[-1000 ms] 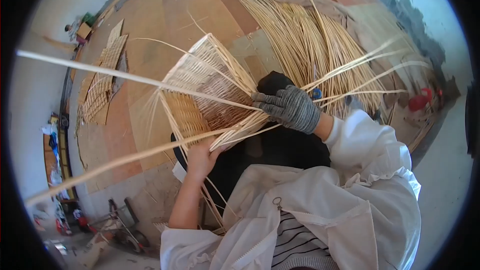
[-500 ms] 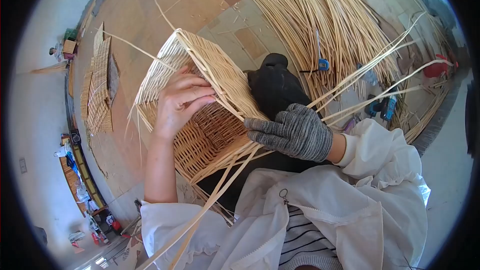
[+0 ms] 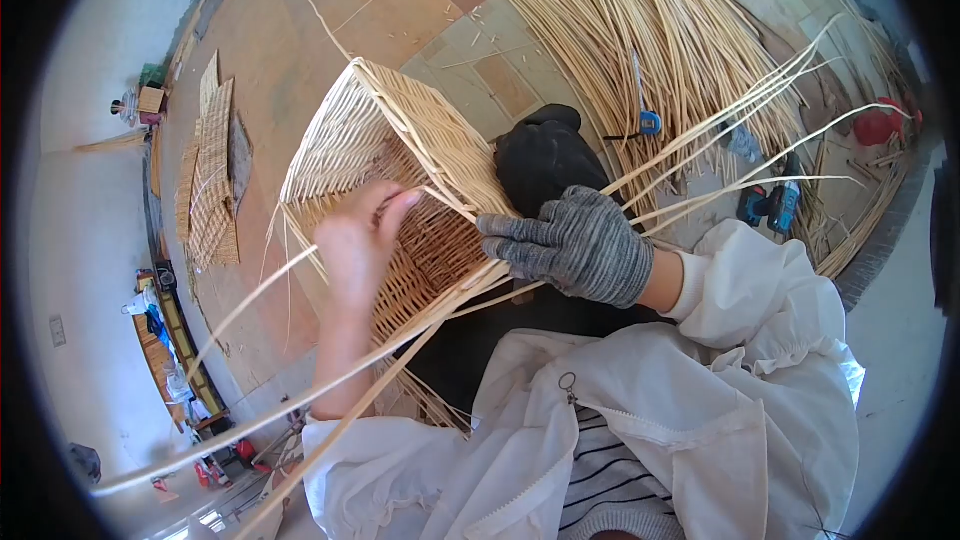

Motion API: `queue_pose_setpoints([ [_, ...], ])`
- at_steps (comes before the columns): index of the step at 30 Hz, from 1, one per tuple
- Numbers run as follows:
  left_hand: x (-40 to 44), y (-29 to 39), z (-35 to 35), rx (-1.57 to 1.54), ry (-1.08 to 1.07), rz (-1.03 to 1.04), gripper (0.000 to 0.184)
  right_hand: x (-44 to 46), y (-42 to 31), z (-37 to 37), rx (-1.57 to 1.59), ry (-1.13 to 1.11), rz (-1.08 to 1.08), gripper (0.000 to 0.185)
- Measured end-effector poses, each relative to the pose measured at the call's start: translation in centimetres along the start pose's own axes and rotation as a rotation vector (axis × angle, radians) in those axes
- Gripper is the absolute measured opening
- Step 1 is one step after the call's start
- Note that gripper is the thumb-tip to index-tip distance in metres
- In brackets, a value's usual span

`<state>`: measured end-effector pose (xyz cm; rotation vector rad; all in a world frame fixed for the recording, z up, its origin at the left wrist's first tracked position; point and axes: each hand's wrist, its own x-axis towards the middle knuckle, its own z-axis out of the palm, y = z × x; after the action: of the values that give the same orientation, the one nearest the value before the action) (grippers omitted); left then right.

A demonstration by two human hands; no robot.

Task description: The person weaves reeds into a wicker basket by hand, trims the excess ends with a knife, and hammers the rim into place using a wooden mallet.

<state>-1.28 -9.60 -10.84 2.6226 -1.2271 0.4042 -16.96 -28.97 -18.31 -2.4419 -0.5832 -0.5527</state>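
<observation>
The bare left hand (image 3: pixel 358 250), a little blurred, is pinching a pale strand (image 3: pixel 285 270) over the opening of the woven basket (image 3: pixel 455 145), which is lying before the white jacket (image 3: pixel 660 390) while the gloved right hand (image 3: pixel 575 248) is gripping its rim.

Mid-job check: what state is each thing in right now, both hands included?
Basket: tilted, open mouth facing the wearer
Left hand: bare, blurred, apparently pinching a strand
Right hand: gloved, closed on the basket's rim
Reeds: loose, spread over the floor
Tape measure: on the reeds, blade apparently drawn out
Drill: lying down, not held; on or off can't be told
Jacket: unzipped
</observation>
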Motion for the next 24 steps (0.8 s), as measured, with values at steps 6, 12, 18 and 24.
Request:
queue_pose_setpoints([
  [6,-4.6,-1.6,-0.3,-0.398,-0.158,-0.224,0.023,-0.1,0.0,0.4,0.015,0.030,-0.014,0.063],
  [12,-6.3,4.5,1.3,-1.141,-0.283,-0.607,0.041,-0.3,0.4,0.5,-0.012,-0.001,-0.026,0.049],
  [18,-4.3,1.1,-0.7,-0.908,-0.561,-0.438,0.035,1.0,0.5,1.0,-0.033,0.091,-0.054,0.034],
  [24,-1.6,3.6,1.3,-0.721,-0.494,-0.492,0.043,1.7,0.5,0.8,-0.104,0.002,0.029,0.028],
])
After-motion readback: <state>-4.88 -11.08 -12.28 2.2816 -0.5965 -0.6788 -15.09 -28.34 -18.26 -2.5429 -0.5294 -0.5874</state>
